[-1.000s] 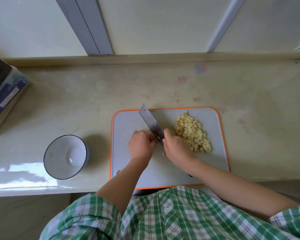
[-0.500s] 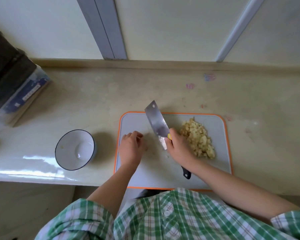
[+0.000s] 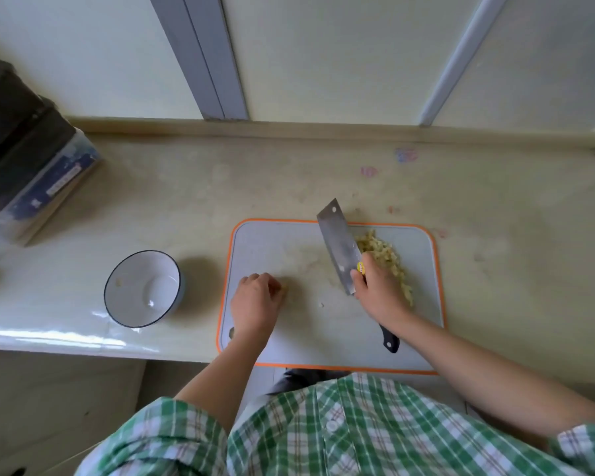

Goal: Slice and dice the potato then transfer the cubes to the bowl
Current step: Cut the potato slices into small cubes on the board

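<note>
Big pale counter (image 3: 323, 173) holds the grey cutting board (image 3: 289, 242) w/ an orange edge. White bowl (image 3: 141, 288) stands upright off the board, well left of the L hand (image 3: 255, 300) fingers. Knife (image 3: 340, 249) runs front to back: the blade end points away from the person & a bit left, the black handle end points back & right. R hand (image 3: 378, 293) fingers wrap the handle, so most of it is hidden. Potato cubes (image 3: 389, 266) lie in a long heap on the board, just right of the R fingers; blade & hand hide part of it. L fingers curl down on the board. Something yellow peeks by the tips, can't tell if they hold it. Tiny bit (image 3: 321, 305) lies btw the hands.
</note>
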Tool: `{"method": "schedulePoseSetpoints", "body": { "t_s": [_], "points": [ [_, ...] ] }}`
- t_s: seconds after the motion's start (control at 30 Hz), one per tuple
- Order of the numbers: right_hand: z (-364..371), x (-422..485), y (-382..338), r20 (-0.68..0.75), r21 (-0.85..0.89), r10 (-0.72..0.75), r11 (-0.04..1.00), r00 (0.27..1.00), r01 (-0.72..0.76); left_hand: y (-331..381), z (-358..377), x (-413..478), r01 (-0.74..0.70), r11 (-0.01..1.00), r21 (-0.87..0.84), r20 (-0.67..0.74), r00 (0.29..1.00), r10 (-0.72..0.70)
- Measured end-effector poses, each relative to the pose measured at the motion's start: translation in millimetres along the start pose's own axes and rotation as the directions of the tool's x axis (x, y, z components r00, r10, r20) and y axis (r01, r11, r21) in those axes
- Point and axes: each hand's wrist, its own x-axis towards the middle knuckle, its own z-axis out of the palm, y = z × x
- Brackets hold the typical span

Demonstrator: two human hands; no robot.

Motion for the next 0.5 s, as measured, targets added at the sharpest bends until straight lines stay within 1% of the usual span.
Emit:
{"method": "schedulePoseSetpoints", "body": {
  "t_s": [0.07, 0.17, 0.3, 0.4, 0.5],
  "points": [
    [-1, -6, -4, 0.018, 0.038, -0.006, 0.999, 1.000, 0.005, 7, 4, 2, 0.021, 1.000, 0.004, 0.012, 1.000, -0.021],
    [-2, -13, -11, 0.022, 0.031, -0.064, 0.998, 0.998, 0.063, 26, 12, 5, 0.027, 0.999, 0.047, 0.030, 0.999, -0.029],
    [-2, -18, -18, 0.070, -0.100, -0.168, 0.980, 0.983, 0.174, 43, 21, 7, 0.010, 1.000, 0.027, 0.052, 0.999, -0.011],
    [-1, -21, -22, 0.109, -0.180, -0.180, 0.964, 0.978, 0.198, 40, 20, 4, 0.002, 1.000, 0.009, 0.017, 1.000, -0.003],
    [2, -23, -25, 0.130, -0.201, -0.191, 0.956, 0.973, 0.215, 33, 19, 2, -0.025, 1.000, 0.004, -0.018, 1.000, 0.025]
  ]
}}
